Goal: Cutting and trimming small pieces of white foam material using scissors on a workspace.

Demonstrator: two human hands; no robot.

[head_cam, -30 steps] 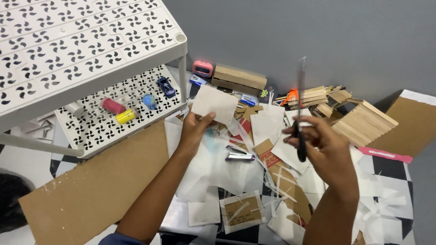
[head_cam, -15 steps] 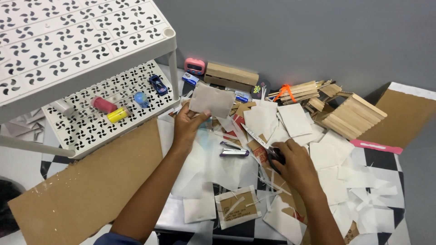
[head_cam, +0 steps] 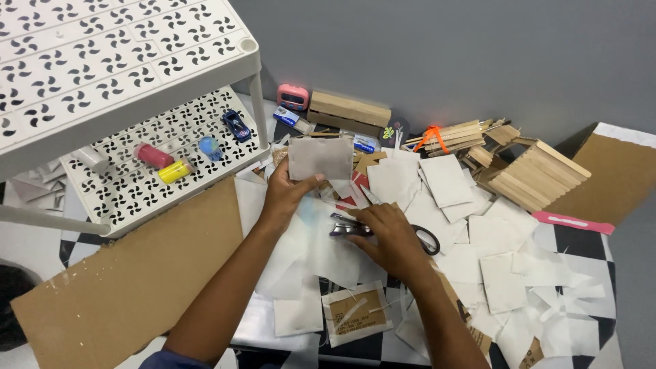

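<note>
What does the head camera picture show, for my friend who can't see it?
A person's left hand holds up a grey card piece while the right hand reaches onto a stapler, above paper scraps; black scissors lie beside it.

White shelf rack, toy car, craft-stick roof

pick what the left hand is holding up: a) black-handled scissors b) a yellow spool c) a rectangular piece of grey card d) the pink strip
c: the left hand pinches a rectangular grey card piece by its lower edge, raised above the paper scraps, while the right hand rests low on the scraps by the stapler, with the scissors lying beside it.
</note>
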